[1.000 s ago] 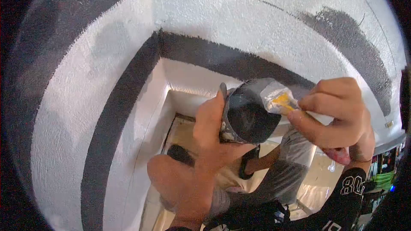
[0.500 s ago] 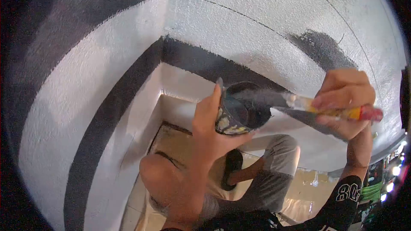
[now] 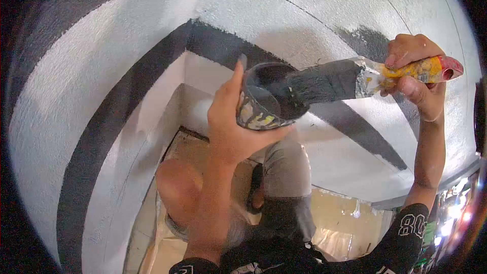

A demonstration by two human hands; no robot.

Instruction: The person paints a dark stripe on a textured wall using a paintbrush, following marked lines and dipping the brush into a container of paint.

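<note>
My left hand point(image 3: 231, 119) is wrapped round a small dark paint cup point(image 3: 261, 109), its outer side smeared with white and yellow paint. The cup is tilted, with its mouth toward the camera and dark paint inside. In my right hand point(image 3: 416, 73) is a wide paintbrush point(image 3: 329, 80) with a yellow and red handle. Dark grey paint coats its bristles, and a metal band splashed with white joins them to the handle. The bristle tips are at the cup's mouth, over its right rim.
Ahead is a rough pale wall point(image 3: 299, 20) with dark painted bands point(image 3: 122, 101) and thin drawn curves. A floor covering point(image 3: 332, 218) in tan lies below, by my bent knees point(image 3: 177, 185). Bright lights point(image 3: 456, 208) and blurred things show at the lower right.
Both hands, the cup and the brush have shifted up in view, the cup slightly left. The brush, blurred before, now shows clearly with its bristles turned broadside to the camera.
</note>
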